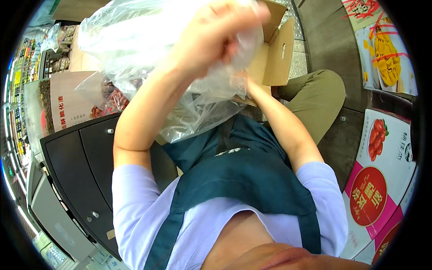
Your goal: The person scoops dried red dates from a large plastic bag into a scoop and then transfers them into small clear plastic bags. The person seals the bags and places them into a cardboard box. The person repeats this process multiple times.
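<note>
My left hand [219, 33] is raised at the top centre, blurred. Its fingers are curled on a large clear plastic bag [135, 44], which spreads out bright and crumpled to the left and hangs down over my lap. Lower and to the right, my right hand [241, 81] is mostly covered by the plastic, so its fingers are hard to make out. It is close to an open cardboard box [275, 64], whose flaps stand up just beyond it.
Dark cabinets [98, 152] stand to the left, with red packaged food [116, 99] lying above them. On the right are a dark wooden panel [324, 44] and printed cartons [381, 175]. Shop shelves [20, 84] line the far left. My bent knee [314, 98] is beside the box.
</note>
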Demonstrator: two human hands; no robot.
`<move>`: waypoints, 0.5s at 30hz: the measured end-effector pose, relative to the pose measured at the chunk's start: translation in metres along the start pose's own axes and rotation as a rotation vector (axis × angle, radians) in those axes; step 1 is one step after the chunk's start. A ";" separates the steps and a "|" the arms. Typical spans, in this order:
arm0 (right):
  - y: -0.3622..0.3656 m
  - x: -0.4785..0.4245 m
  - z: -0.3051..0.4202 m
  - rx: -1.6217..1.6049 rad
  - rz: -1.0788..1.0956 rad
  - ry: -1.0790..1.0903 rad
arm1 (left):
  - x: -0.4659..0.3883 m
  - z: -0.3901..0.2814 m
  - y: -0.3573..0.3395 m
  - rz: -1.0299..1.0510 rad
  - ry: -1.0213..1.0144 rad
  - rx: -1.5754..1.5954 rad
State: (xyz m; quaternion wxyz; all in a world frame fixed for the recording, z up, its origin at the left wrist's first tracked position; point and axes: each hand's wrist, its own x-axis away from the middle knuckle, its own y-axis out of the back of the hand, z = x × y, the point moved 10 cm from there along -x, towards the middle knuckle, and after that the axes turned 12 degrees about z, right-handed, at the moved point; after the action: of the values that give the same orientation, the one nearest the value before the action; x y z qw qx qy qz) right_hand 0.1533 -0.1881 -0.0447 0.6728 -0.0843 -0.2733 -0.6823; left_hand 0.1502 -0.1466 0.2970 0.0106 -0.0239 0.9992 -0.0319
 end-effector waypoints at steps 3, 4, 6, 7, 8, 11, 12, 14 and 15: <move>0.015 0.016 0.036 0.414 -0.097 0.049 | -0.006 -0.004 -0.008 0.056 0.034 0.329; 0.026 0.020 0.031 0.330 -0.127 -0.004 | -0.006 -0.009 -0.016 0.066 0.074 0.348; 0.041 0.026 0.018 0.157 -0.184 -0.103 | 0.002 -0.022 0.004 -0.010 0.076 0.381; 0.045 0.028 0.016 0.148 -0.232 -0.092 | 0.008 -0.038 0.027 -0.242 -0.040 0.295; 0.050 0.028 0.013 0.138 -0.281 -0.083 | 0.020 -0.055 0.046 -0.483 -0.134 0.177; 0.062 0.030 0.007 0.121 -0.354 -0.057 | 0.069 -0.103 0.104 -0.893 -0.426 -0.082; 0.058 0.031 0.026 0.150 -0.330 -0.024 | 0.082 -0.115 0.124 -0.629 -0.333 -0.131; 0.061 0.034 0.030 0.201 -0.332 -0.052 | 0.097 -0.103 0.147 -0.352 -0.199 -0.106; 0.064 0.035 0.028 0.216 -0.333 -0.078 | 0.101 -0.101 0.154 -0.358 -0.199 -0.127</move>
State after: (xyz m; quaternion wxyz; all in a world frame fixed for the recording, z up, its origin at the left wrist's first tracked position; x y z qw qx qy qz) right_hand 0.2048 -0.2020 0.0122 0.5448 0.0083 -0.3811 -0.7469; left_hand 0.0402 0.0085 0.3855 0.1019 -0.2044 0.9730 0.0325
